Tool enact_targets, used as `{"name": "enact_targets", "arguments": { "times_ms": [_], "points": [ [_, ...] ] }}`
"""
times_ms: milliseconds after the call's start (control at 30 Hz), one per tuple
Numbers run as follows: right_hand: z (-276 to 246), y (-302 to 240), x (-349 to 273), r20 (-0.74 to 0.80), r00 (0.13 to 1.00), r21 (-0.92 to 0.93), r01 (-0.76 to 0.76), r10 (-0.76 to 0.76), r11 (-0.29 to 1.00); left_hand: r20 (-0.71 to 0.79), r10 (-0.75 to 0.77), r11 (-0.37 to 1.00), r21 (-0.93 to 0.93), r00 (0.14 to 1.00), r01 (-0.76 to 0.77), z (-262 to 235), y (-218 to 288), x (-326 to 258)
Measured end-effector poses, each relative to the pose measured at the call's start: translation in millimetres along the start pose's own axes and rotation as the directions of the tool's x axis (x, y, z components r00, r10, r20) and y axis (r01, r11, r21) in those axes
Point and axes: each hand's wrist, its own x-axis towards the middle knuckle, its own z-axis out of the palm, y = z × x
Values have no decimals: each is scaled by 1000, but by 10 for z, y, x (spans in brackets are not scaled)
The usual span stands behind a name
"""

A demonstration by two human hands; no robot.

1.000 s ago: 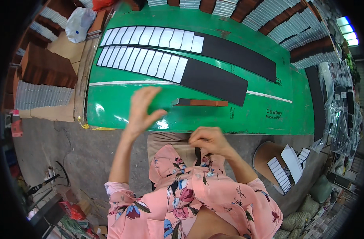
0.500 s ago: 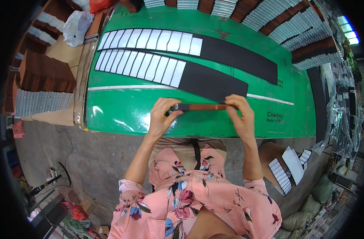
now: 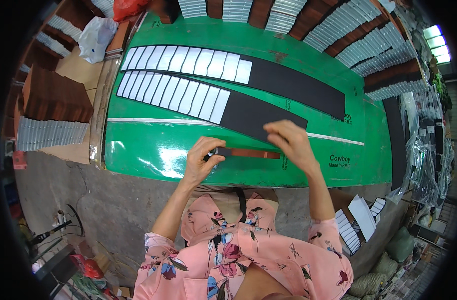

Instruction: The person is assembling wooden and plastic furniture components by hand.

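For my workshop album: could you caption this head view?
Left hand pinches the dark end of a narrow brown strip on a glossy green table; right hand is above its other end.
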Motion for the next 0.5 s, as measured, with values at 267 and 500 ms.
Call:
{"name": "enact_targets", "arguments": {
  "times_ms": [267, 500],
  "points": [
    [304, 740, 1425, -80, 984, -450, 106, -158, 887, 2, -111, 994, 19, 994, 111, -6, -32, -8],
    [626, 1161, 1816, 40, 987, -827, 122, -159, 548, 7, -110, 994, 19, 994, 110, 43, -87, -52]
  ]
}}
